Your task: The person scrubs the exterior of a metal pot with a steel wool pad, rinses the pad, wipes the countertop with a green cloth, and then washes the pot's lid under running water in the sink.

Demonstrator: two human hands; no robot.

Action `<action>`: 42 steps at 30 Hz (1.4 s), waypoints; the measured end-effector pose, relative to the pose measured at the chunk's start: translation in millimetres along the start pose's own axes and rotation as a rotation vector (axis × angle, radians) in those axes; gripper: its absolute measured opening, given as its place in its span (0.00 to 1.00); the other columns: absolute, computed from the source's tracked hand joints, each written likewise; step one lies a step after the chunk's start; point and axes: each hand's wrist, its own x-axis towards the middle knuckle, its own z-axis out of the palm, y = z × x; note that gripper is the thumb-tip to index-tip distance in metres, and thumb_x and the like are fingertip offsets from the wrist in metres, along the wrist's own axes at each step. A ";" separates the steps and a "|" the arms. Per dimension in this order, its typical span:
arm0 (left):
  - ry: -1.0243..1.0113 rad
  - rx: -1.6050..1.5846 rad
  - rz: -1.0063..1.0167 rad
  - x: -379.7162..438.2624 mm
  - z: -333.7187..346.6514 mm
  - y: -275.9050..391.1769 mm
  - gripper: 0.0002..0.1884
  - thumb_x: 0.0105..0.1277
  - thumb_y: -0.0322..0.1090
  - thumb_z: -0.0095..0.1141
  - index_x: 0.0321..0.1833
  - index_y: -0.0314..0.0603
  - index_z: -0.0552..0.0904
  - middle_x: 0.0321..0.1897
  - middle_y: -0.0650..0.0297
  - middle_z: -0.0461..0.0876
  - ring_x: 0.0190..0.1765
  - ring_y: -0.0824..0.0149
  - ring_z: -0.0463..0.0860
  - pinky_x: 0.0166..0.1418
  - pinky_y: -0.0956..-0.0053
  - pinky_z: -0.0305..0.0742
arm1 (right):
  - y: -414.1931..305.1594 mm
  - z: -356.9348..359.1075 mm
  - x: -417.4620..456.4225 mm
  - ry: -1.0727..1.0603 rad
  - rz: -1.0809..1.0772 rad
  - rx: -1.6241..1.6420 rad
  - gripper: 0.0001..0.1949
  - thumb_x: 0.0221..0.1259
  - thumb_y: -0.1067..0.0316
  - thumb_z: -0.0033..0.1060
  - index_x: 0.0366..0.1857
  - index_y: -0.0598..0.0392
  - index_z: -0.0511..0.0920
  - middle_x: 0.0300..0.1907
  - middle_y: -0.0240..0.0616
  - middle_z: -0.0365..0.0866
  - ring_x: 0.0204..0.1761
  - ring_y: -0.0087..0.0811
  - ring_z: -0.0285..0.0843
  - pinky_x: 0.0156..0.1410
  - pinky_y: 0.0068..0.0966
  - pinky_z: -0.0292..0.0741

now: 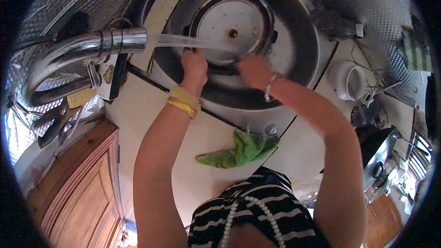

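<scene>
A round metal vessel or lid (224, 17) with a dark rim, small holes and a stained central hole is in the stainless steel sink (299, 86). My left hand (195, 67) grips its near left rim, thumb on top. My right hand (255, 71), blurred, is curled at the near right rim; whether its fingers hold anything is hidden. From the curved metal faucet (132, 40) at the left, a stream of water (175, 41) runs onto the metal face beside my left hand.
A crumpled green cloth (241, 150) lies on the pale tiled counter (213, 124) in front of the sink. A white cup (351, 79) stands to the right, near a shiny pan or lid (377, 163). Utensils (65, 127) hang or lie at the left, above a wooden cabinet door (89, 196).
</scene>
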 end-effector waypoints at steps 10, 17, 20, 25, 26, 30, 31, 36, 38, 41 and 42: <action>-0.022 0.684 0.740 84.4 -37.4 -38.5 0.13 0.62 0.35 0.54 0.42 0.32 0.80 0.39 0.44 0.80 0.45 0.46 0.79 0.49 0.59 0.73 | 15.2 -30.4 -9.6 0.028 -0.261 -0.450 0.07 0.49 0.64 0.54 0.25 0.51 0.82 0.29 0.39 0.80 0.36 0.38 0.80 0.38 0.35 0.71; 0.051 0.783 0.632 38.2 -19.2 17.8 0.14 0.60 0.36 0.55 0.37 0.26 0.77 0.32 0.41 0.78 0.41 0.41 0.78 0.47 0.55 0.72 | -12.6 7.5 -2.4 0.255 -0.250 0.098 0.07 0.48 0.67 0.52 0.24 0.51 0.82 0.29 0.40 0.81 0.36 0.42 0.81 0.43 0.41 0.75; -0.008 0.805 0.688 42.6 -36.5 16.3 0.16 0.61 0.38 0.55 0.37 0.25 0.75 0.33 0.38 0.77 0.41 0.40 0.78 0.48 0.54 0.72 | -7.2 -33.3 -11.0 0.010 -0.350 -0.176 0.07 0.48 0.68 0.52 0.25 0.51 0.82 0.30 0.40 0.82 0.35 0.42 0.81 0.43 0.40 0.75; -0.120 1.046 0.759 78.5 -53.3 15.6 0.19 0.62 0.39 0.54 0.46 0.25 0.73 0.39 0.33 0.76 0.46 0.38 0.76 0.52 0.54 0.71 | 49.9 -83.1 7.7 0.132 -0.354 -0.585 0.06 0.48 0.65 0.54 0.23 0.50 0.82 0.30 0.37 0.80 0.37 0.39 0.79 0.41 0.37 0.73; -0.142 1.002 0.698 77.4 -53.3 19.1 0.21 0.61 0.40 0.56 0.47 0.26 0.72 0.42 0.34 0.76 0.48 0.39 0.76 0.53 0.55 0.70 | 54.2 -84.9 10.1 0.233 -0.350 -0.609 0.06 0.48 0.65 0.54 0.23 0.50 0.82 0.30 0.37 0.79 0.37 0.38 0.79 0.40 0.36 0.73; -0.085 0.556 0.697 48.6 -33.8 47.2 0.27 0.57 0.42 0.61 0.53 0.27 0.71 0.52 0.37 0.73 0.56 0.46 0.74 0.58 0.58 0.69 | 53.7 -53.6 4.6 0.130 -0.202 -0.510 0.06 0.48 0.65 0.55 0.26 0.51 0.81 0.29 0.39 0.78 0.38 0.38 0.78 0.40 0.36 0.74; -0.024 0.370 0.748 51.1 -29.7 38.5 0.29 0.56 0.42 0.63 0.54 0.28 0.70 0.54 0.39 0.72 0.58 0.48 0.73 0.59 0.59 0.68 | 56.9 -49.1 6.3 0.160 -0.178 -0.475 0.06 0.48 0.65 0.55 0.26 0.51 0.81 0.29 0.40 0.78 0.38 0.38 0.78 0.40 0.36 0.74; -0.118 -0.083 0.253 13.4 -5.6 5.7 0.23 0.60 0.39 0.60 0.54 0.33 0.71 0.44 0.53 0.77 0.46 0.58 0.75 0.55 0.65 0.69 | 49.6 -36.1 8.4 0.110 -0.097 -0.332 0.06 0.48 0.68 0.53 0.26 0.54 0.80 0.30 0.43 0.78 0.37 0.41 0.79 0.40 0.38 0.75; -0.089 -0.018 0.354 22.0 4.9 4.2 0.19 0.63 0.38 0.56 0.52 0.33 0.73 0.42 0.52 0.78 0.45 0.57 0.76 0.53 0.65 0.70 | 40.0 -27.6 4.0 0.048 -0.043 -0.266 0.06 0.47 0.69 0.53 0.26 0.55 0.80 0.30 0.44 0.78 0.37 0.42 0.79 0.40 0.38 0.75; -0.007 0.210 0.504 1.9 16.7 30.7 0.15 0.68 0.37 0.48 0.52 0.33 0.74 0.40 0.49 0.79 0.44 0.53 0.78 0.52 0.64 0.70 | 10.4 -1.0 -8.0 0.154 -0.074 0.082 0.10 0.43 0.70 0.54 0.31 0.57 0.80 0.33 0.47 0.78 0.38 0.45 0.79 0.42 0.41 0.76; -0.003 0.211 0.557 3.7 14.7 28.4 0.16 0.67 0.36 0.48 0.52 0.33 0.74 0.40 0.48 0.80 0.44 0.53 0.78 0.52 0.64 0.70 | -8.7 -1.1 -7.5 0.257 -0.148 0.227 0.11 0.43 0.70 0.54 0.33 0.57 0.80 0.35 0.47 0.78 0.40 0.45 0.79 0.43 0.41 0.76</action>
